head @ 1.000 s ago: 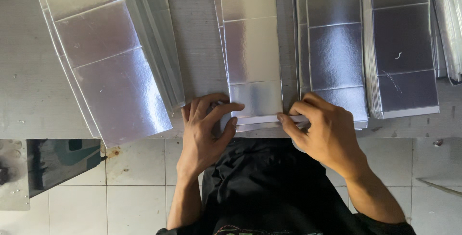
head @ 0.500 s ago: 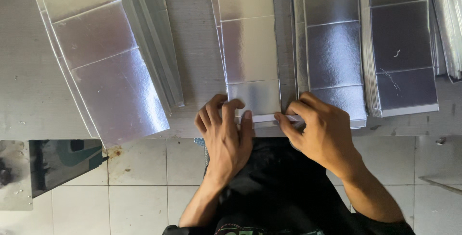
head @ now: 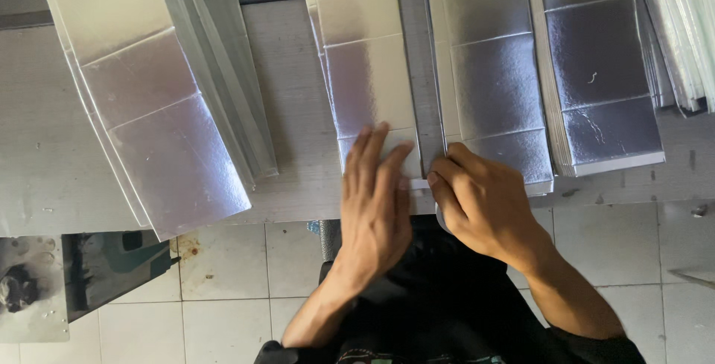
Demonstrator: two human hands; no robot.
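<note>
Far left of the frame, a broad stack of creased silver foil-faced sheets (head: pixel 149 111) lies slanted across the pale grey worktable (head: pixel 298 88), its near corner hanging over the table edge above the white tiled floor (head: pixel 238 260). Against its right flank leans a narrower bundle of silver strips (head: pixel 223 81). In the centre sits a long silver foil-faced panel (head: pixel 365 73) running from the top of the frame down to the table's near edge, and that is where the action is. The left hand (head: pixel 376 200) lies flat on the panel's near end, fingers (head: pixel 372 155) stretched out and close together, pressing down, gripping nothing. Just to its right, the right hand (head: pixel 484 204) is curled at the panel's lower right corner, fingertips bunched together on the edge of the sheet; whether they pinch it or only press, I cannot tell. Touching that hand's far side is a second silver stack (head: pixel 495 73), then a thicker silver stack (head: pixel 603 66), and at the upper right edge a fanned sheaf of shiny sheets (head: pixel 681 29).
</note>
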